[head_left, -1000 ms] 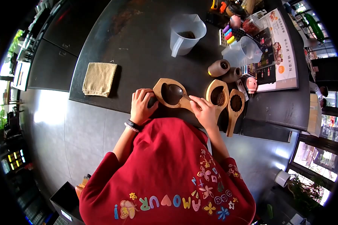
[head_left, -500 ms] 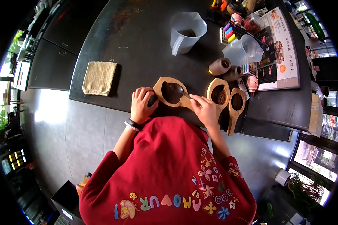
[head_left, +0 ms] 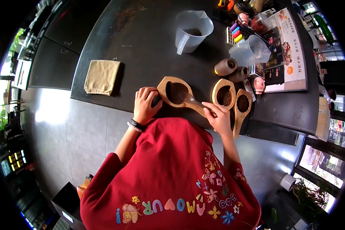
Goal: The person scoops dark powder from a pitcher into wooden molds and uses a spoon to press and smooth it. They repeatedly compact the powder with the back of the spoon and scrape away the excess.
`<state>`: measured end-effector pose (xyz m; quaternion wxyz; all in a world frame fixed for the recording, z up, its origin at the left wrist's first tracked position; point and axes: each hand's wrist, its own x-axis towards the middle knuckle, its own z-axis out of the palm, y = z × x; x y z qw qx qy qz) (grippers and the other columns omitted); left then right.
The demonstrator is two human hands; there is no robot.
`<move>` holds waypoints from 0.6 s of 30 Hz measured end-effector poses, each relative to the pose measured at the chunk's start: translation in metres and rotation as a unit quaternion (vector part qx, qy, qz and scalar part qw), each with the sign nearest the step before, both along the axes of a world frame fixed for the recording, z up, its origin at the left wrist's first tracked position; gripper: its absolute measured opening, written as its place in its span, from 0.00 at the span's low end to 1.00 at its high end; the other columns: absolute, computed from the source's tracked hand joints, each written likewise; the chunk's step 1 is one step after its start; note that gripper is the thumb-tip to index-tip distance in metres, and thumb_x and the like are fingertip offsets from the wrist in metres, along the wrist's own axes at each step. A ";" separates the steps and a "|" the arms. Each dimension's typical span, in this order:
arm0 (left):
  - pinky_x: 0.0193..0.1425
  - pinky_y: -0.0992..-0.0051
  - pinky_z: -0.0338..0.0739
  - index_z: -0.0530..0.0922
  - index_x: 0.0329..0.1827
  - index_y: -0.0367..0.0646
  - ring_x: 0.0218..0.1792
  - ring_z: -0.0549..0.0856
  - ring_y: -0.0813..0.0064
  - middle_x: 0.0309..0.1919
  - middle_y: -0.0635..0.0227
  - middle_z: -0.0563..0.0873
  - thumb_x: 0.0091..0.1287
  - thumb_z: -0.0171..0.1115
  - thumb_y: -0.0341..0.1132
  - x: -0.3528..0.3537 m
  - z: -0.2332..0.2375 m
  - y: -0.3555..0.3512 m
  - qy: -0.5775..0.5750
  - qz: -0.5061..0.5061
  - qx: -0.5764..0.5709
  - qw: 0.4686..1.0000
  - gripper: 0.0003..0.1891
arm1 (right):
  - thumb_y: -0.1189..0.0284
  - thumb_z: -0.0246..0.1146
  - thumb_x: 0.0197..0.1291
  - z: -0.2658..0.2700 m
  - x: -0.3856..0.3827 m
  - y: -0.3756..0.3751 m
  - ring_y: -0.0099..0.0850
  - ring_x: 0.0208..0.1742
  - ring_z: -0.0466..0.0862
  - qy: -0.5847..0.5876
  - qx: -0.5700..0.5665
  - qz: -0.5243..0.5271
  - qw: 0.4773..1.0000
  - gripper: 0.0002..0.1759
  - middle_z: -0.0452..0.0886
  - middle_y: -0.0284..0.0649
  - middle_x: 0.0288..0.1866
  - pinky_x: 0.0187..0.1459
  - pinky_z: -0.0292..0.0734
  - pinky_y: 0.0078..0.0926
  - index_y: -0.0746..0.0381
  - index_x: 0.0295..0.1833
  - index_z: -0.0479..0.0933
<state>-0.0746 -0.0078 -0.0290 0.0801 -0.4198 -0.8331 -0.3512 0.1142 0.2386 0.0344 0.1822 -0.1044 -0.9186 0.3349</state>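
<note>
In my right hand (head_left: 219, 118) is a spoon (head_left: 193, 101), its handle pinched between fingers and thumb. The spoon's bowl is over the right rim of a wooden mould (head_left: 184, 85) with a dark hollow. My left hand (head_left: 143, 104) curls around a dark rounded object (head_left: 156, 100) against the mould's left end; most of that object is hidden. To the right lie a second wooden mould (head_left: 216, 92) with a leaf-like pattern in its hollow and a third, narrower mould (head_left: 239, 117) filled with dark powder.
A folded tan cloth (head_left: 102, 77) lies at the left. Behind the moulds stand a translucent measuring jug (head_left: 191, 40) with dark contents, another clear jug (head_left: 249, 53) and two brown spools (head_left: 226, 67). A menu sheet (head_left: 295, 57), markers and a pink pig figure (head_left: 259, 85) crowd the right.
My right hand has moved right, drawing the spoon from over the hollow to the mould's right rim. My left hand has stayed in place.
</note>
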 end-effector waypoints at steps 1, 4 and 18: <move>0.59 0.63 0.72 0.80 0.44 0.45 0.56 0.79 0.62 0.53 0.70 0.83 0.55 0.74 0.34 0.000 0.001 0.000 -0.001 0.000 -0.003 1.000 0.15 | 0.77 0.71 0.60 0.003 0.004 0.000 0.26 0.19 0.76 -0.005 -0.002 -0.008 1.000 0.12 0.83 0.35 0.29 0.24 0.72 0.25 0.58 0.50 0.88; 0.61 0.62 0.72 0.80 0.45 0.44 0.57 0.79 0.60 0.53 0.67 0.83 0.55 0.74 0.34 0.001 0.002 0.000 -0.018 0.000 -0.008 1.000 0.16 | 0.77 0.72 0.59 0.008 0.016 0.000 0.26 0.20 0.77 -0.013 -0.016 -0.031 0.999 0.12 0.84 0.35 0.30 0.24 0.72 0.24 0.58 0.49 0.88; 0.61 0.62 0.71 0.80 0.45 0.44 0.57 0.79 0.60 0.53 0.67 0.83 0.53 0.75 0.33 0.001 0.000 0.001 -0.017 0.003 -0.016 1.000 0.17 | 0.73 0.73 0.56 0.029 0.030 -0.004 0.30 0.19 0.79 -0.033 0.107 -0.056 0.992 0.10 0.82 0.32 0.26 0.24 0.74 0.27 0.54 0.46 0.89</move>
